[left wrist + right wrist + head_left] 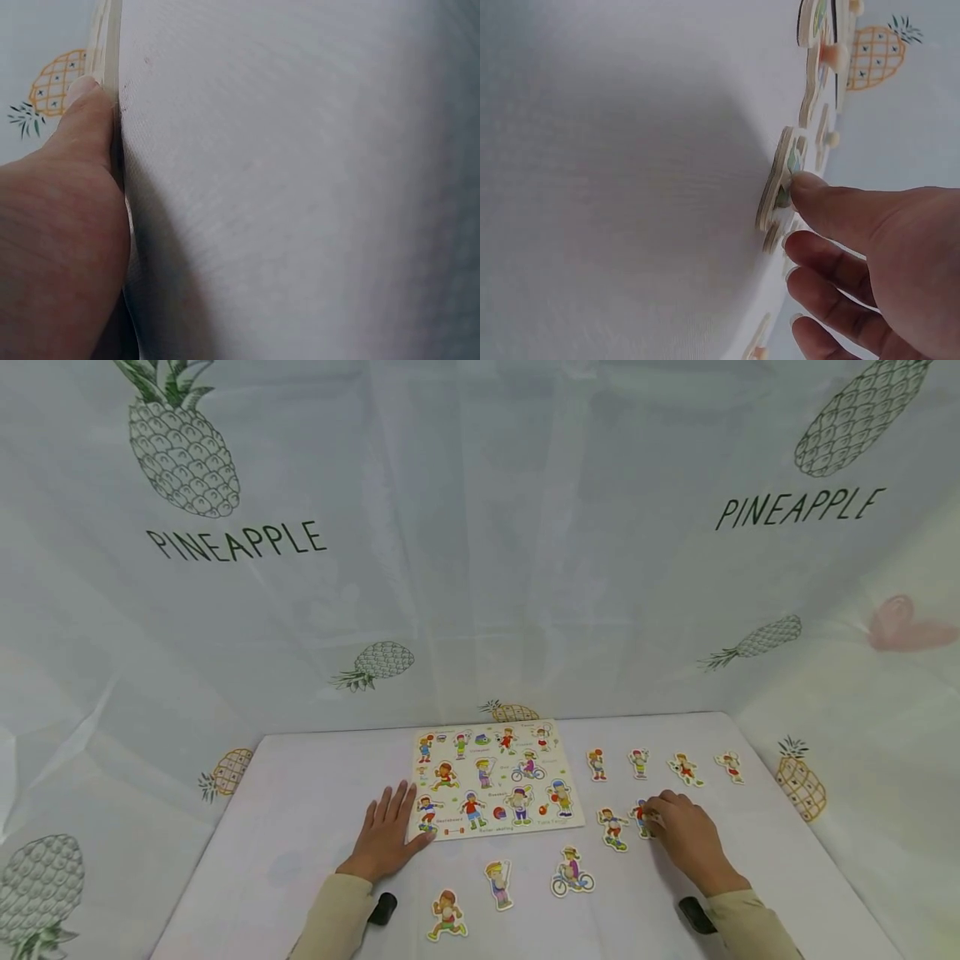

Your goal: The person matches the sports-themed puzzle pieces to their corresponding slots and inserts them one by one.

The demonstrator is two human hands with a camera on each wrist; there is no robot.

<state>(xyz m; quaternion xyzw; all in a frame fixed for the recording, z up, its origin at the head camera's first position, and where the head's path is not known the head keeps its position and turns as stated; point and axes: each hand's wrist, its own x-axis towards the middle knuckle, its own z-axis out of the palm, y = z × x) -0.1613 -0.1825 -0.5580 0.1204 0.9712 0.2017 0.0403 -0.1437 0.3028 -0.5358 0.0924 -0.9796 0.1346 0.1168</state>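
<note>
A flat puzzle board with printed sports figures and words lies on the table. My left hand rests palm down with straight fingers at the board's left edge. Its thumb touches the board's near left corner. To the right of the board, my right hand pinches a puzzle piece of a figure in blue and red between thumb and fingertips. In the right wrist view that wooden piece stands close over the table, partly behind the thumb. A skateboarder piece lies just left of it.
Several knobbed pieces, among them a soccer player piece, lie in a row at the back right. A runner piece, a golfer piece and a cyclist piece lie in front of the board. A pineapple-print cloth hangs behind the table.
</note>
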